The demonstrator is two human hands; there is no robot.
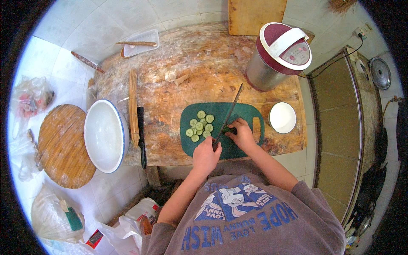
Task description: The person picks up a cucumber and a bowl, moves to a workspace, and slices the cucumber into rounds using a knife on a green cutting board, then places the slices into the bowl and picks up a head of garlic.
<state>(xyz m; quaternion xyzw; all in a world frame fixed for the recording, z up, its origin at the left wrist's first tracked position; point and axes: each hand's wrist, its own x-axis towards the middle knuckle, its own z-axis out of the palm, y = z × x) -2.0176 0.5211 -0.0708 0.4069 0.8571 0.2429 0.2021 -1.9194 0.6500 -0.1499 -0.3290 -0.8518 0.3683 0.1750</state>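
Note:
A dark green cutting board (pixel 195 146) lies near the front edge of the wooden table. My left hand (pixel 205 156) is closed round the handle of a kitchen knife (pixel 232 106), whose dark blade slants up and to the right across the board. My right hand (pixel 243 135) pinches a dark green piece of cucumber (pixel 230 130) against the board, just right of the blade; the fingers partly cover it. Left of the knife, several round cucumber slices (pixel 199 126) lie in a loose cluster on the board.
A white bowl (pixel 282 117) stands right of the board, with a steel soymilk maker (pixel 272 72) behind it. To the left are a bundle of thin sticks (pixel 134 102), a black-handled tool (pixel 141 140) and a white basin (pixel 104 136). A garlic bulb (pixel 170 76) sits farther back.

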